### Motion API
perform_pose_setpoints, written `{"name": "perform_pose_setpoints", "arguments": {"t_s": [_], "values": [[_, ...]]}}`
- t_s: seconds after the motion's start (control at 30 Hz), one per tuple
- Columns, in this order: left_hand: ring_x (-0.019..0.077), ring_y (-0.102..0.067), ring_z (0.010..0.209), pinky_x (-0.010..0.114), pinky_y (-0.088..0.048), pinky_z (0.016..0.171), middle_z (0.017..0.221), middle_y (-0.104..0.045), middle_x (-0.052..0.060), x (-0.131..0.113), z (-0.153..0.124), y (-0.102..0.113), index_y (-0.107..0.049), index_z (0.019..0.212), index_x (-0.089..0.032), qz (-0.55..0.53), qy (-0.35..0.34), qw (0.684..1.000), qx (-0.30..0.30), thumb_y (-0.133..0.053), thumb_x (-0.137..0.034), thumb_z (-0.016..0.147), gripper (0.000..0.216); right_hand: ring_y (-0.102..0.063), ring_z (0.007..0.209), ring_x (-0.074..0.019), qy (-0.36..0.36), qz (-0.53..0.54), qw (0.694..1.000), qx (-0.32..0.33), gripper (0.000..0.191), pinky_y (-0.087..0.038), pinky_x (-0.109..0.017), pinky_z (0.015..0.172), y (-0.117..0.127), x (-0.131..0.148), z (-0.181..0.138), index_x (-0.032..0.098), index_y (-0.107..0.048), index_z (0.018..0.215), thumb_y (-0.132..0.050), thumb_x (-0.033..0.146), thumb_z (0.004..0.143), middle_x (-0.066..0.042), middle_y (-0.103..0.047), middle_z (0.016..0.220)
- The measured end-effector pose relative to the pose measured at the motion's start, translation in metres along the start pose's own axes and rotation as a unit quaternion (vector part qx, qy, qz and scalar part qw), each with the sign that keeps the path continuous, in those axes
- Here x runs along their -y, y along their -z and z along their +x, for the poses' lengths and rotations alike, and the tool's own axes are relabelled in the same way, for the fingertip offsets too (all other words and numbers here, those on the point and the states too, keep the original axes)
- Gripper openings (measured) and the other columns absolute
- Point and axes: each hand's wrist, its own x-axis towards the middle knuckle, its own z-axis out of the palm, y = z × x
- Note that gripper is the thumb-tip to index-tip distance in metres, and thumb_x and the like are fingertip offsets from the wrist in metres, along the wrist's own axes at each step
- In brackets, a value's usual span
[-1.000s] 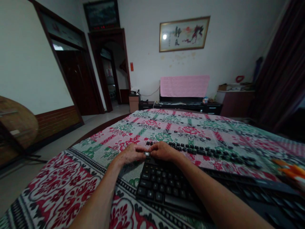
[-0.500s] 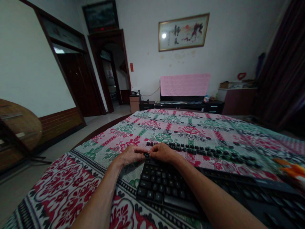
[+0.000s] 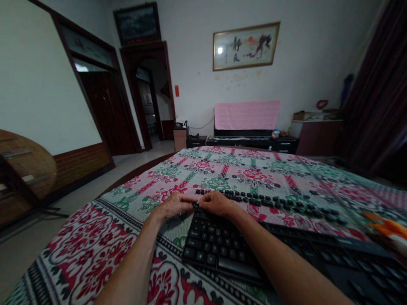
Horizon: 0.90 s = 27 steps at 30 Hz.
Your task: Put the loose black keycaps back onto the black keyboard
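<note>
A black keyboard lies on the patterned tablecloth, with part of its middle hidden under my right forearm. At its far left corner, a small black keycap shows between my fingertips. My left hand reaches it from the left, thumb and forefinger closed together at the key. From the right, my right hand pinches at the same spot, its fingers curled. Whether the keycap is seated or loose I cannot tell. Just beyond my hands, loose black keycaps lie in rows on the cloth.
The flowered tablecloth covers a large round table. An orange and white object sits at the right, beyond the keyboard's end. Across the room, a pink cloth hangs over a screen on a low cabinet.
The camera view has shifted slightly, so the background sits a little lower. Both hands stay at the keyboard's far left corner, with hardly any visible movement.
</note>
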Motion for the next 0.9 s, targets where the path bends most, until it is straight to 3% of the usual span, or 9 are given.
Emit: {"name": "perform_pose_setpoints", "arguments": {"t_s": [0.6, 0.9], "values": [[0.0082, -0.050, 0.054, 0.020, -0.036, 0.050, 0.065, -0.059, 0.003, 0.001, 0.001, 0.000, -0.058, 0.093, -0.012, -0.042, 0.010, 0.999, -0.013, -0.057, -0.024, 0.059, 0.037, -0.035, 0.047, -0.0056, 0.001, 0.004, 1.000, -0.001, 0.023, -0.027, -0.017, 0.043, 0.003, 0.005, -0.003, 0.012, -0.061, 0.064, -0.046, 0.030, 0.065, 0.003, -0.047, 0.051], [0.0085, -0.051, 0.052, 0.019, -0.036, 0.049, 0.061, -0.058, 0.002, -0.005, -0.001, -0.002, -0.057, 0.087, -0.011, -0.060, 0.015, 0.998, -0.018, -0.058, -0.023, 0.057, 0.033, -0.043, 0.052, -0.0062, -0.001, 0.118, 0.993, 0.018, 0.019, -0.034, -0.017, 0.049, -0.001, -0.005, 0.003, 0.012, -0.062, 0.072, -0.055, 0.024, 0.058, 0.001, -0.057, 0.062]]}}
